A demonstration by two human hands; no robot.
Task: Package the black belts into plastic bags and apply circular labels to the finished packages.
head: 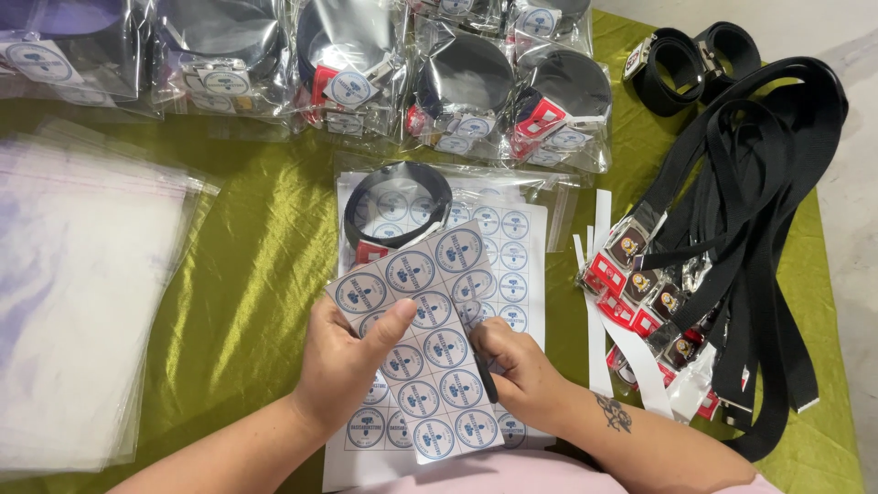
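The person's left hand point(343, 361) is clamped on a sheet of round blue stickers point(416, 352), thumb pressed on top and fingers beneath, holding it tilted just above a second sticker sheet point(517, 252) that lies flat on the green counter point(261, 265). The right hand point(517, 366) has its grip closed around a dark pen-like tool point(483, 366), whose tip sits at the right edge of the held sheet beside one sticker. To lift a sticker cleanly, the thumb would best hold the sheet taut while the tip slides under the sticker's rim rather than digging into the paper.

A bagged belt point(398, 206) lies coiled on the flat sheet, just above the hands. About seven more bagged belts point(462, 78) line the far edge. One stack of empty clear bags point(78, 293) lies at the left, and a bundle of loose black belts point(732, 238), too tangled to count, lies at the right with two rolled ones point(690, 59) above it.
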